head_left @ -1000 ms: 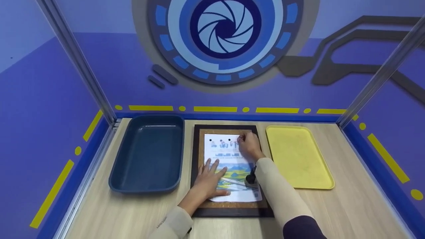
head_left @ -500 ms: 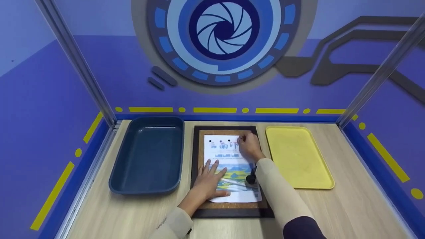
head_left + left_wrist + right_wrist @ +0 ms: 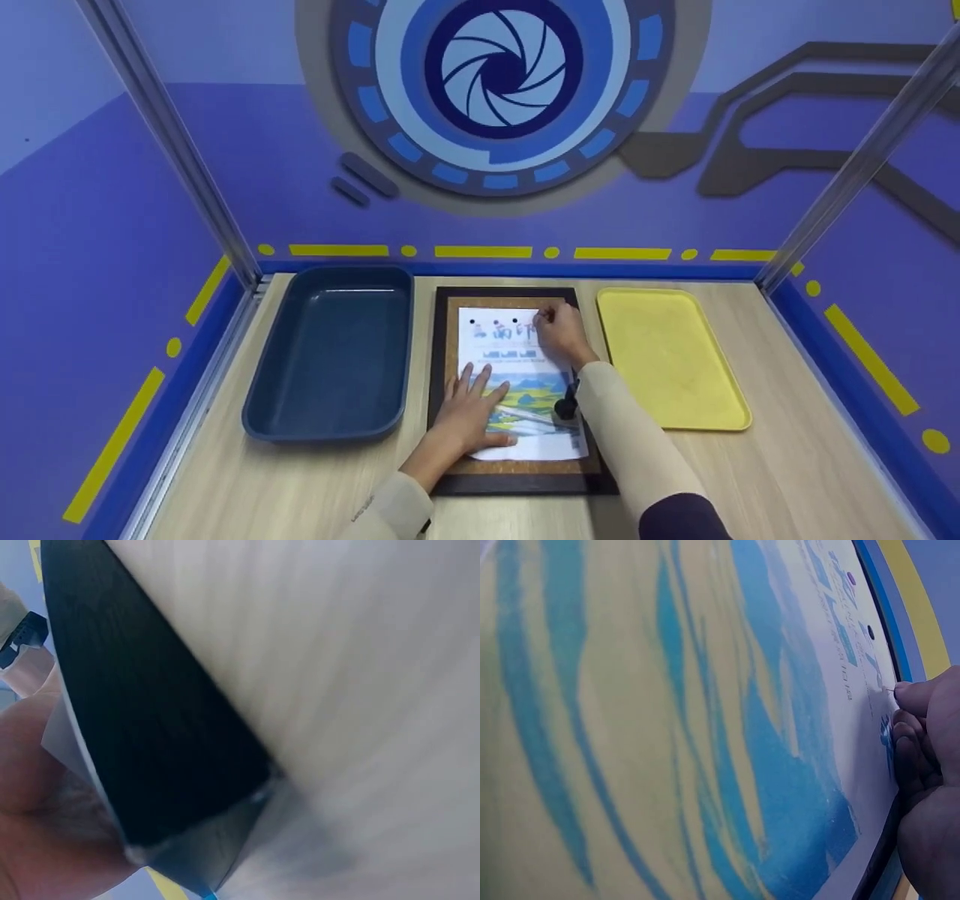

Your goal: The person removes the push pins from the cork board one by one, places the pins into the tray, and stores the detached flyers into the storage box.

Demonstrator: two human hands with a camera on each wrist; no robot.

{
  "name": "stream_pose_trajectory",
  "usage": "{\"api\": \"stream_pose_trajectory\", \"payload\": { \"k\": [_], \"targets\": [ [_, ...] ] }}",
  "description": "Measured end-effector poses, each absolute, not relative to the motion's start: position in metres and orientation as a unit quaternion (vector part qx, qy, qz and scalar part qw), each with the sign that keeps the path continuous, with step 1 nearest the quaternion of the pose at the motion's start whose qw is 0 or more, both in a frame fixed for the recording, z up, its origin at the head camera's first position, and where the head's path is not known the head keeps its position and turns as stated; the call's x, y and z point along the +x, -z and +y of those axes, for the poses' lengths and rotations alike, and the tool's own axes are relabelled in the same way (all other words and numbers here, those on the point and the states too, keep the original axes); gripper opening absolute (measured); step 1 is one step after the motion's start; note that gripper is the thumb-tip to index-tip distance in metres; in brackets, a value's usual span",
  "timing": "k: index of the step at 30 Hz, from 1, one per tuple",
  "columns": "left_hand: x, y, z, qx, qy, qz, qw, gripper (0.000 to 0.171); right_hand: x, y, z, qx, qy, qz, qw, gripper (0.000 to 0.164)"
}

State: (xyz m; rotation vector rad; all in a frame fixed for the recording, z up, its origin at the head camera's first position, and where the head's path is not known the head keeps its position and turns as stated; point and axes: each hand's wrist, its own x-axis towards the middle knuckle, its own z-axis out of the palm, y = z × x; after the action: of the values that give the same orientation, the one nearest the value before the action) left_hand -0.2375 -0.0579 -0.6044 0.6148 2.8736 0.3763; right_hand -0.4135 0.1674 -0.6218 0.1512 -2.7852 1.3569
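fingers [image 3: 919,699] of the right hand [image 3: 562,331] curled in, tips pinching something thin, looks like a pin [image 3: 889,690], point toward the sheet. grip is right at the tip, presumably because the thing is tiny. spot is the far right corner of the printed sheet [image 3: 529,382], in line with three round dots [image 3: 514,320] along its far edge, two black, one reddish; likely tack heads, there to hold that edge.

left hand [image 3: 466,416] lies spread on the near left part of the sheet, fingers straight, grasping nothing. probably placed there to stop paper sliding or curling while the other hand works far right.

sheet sits on the cork board [image 3: 517,466], cork showing all round, dark frame [image 3: 525,485] outside that. cork likely chosen because it takes pins.

board is between a deep dark blue tray [image 3: 337,367] on the left and a shallow yellow tray [image 3: 671,367] on the right, all on the wood-grain table [image 3: 817,435]; central spot suits both hands.
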Motion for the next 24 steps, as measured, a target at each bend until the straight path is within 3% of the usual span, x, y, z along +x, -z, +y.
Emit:
{"api": "stream_pose_trajectory", "payload": {
  "k": [14,24],
  "targets": [
    [-0.237,0.601,-0.058,0.207,-0.125,0.965,0.1,0.094,-0.411,0.613,0.166,0.072,-0.432,-0.898,0.031,0.009],
    [-0.235,0.605,-0.059,0.211,-0.134,0.962,0.113,0.093,-0.4,0.593,0.191,0.109,-0.449,-0.882,0.093,0.006]
  ]
}}
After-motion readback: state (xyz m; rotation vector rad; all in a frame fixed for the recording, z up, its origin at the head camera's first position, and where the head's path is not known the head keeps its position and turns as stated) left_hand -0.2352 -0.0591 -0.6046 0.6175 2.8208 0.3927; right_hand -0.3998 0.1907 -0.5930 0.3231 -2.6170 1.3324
